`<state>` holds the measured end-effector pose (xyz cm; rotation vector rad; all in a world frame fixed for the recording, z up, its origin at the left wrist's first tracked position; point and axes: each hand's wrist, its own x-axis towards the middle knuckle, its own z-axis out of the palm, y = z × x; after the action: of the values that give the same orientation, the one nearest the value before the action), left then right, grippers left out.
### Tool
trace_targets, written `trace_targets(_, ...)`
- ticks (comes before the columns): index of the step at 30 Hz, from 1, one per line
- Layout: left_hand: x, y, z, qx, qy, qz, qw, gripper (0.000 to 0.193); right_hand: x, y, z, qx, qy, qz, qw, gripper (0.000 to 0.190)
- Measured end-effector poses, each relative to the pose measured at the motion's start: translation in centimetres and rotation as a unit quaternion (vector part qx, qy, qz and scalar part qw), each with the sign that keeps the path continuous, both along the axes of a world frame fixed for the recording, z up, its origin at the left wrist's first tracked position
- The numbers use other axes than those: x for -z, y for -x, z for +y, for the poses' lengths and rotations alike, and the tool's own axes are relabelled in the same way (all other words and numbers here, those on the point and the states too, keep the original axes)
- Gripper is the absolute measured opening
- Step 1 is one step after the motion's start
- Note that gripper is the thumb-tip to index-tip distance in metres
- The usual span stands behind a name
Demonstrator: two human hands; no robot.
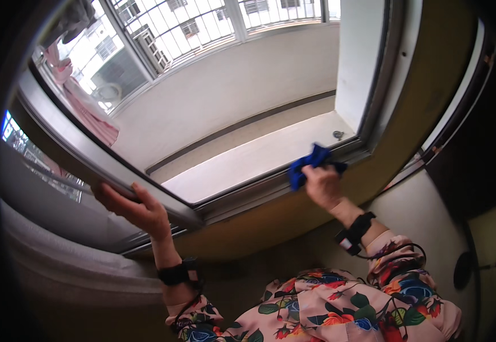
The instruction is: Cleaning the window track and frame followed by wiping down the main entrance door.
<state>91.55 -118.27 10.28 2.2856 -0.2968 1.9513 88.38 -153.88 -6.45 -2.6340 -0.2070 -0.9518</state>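
Observation:
My right hand [324, 186] holds a crumpled blue cloth [312, 164] against the lower track [252, 199] of a metal window frame, close to its right corner. The fingertips are partly lost in the cloth's folds. At the left, my left hand [139, 210] grips the upright edge of a sliding window sash [103, 171]. Its thumb lies on the near face of that sash, and the other fingers reach round the side. Glass fills the sash, with reflections showing in it.
Beyond the opening are a pale ledge [248, 158], a low wall [239, 81] and barred outer windows [179, 25]. A pink curtain [81, 102] hangs at the far left. Whitish fabric [73, 260] lies below the sash. A dark panel [474, 141] stands at the right.

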Motion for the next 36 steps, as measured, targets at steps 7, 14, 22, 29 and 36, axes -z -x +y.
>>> trace_targets(7, 0.3, -0.3, -0.5, -0.003, -0.017, 0.004, 1.000, 0.060, 0.3, -2.4, 21.0, -0.252, 0.059, -0.142, 0.956, 0.013)
trace_targets(14, 0.3, -0.1, 0.3, -0.011, -0.027, 0.008, 1.000, 0.060, 0.4, -0.8, 7.1, -0.155, 0.057, -0.047, 0.985, 0.027)
trace_targets(22, 0.2, -0.6, -0.1, 0.007, -0.018, -0.011, 1.000, 0.058, 2.2, -0.4, -11.9, 0.247, -0.082, -0.059, 0.964, 0.020)
trace_targets(29, 0.0, -0.4, 0.4, 0.014, -0.024, -0.031, 0.999, 0.055, -0.2, 0.8, 2.0, -0.088, -0.007, -0.049, 0.995, 0.023)
trace_targets(36, 0.7, -1.2, 1.1, 0.010, -0.036, -0.033, 0.999, 0.054, -6.8, 2.4, -10.2, 0.050, -0.216, -0.142, 0.965, 0.031)
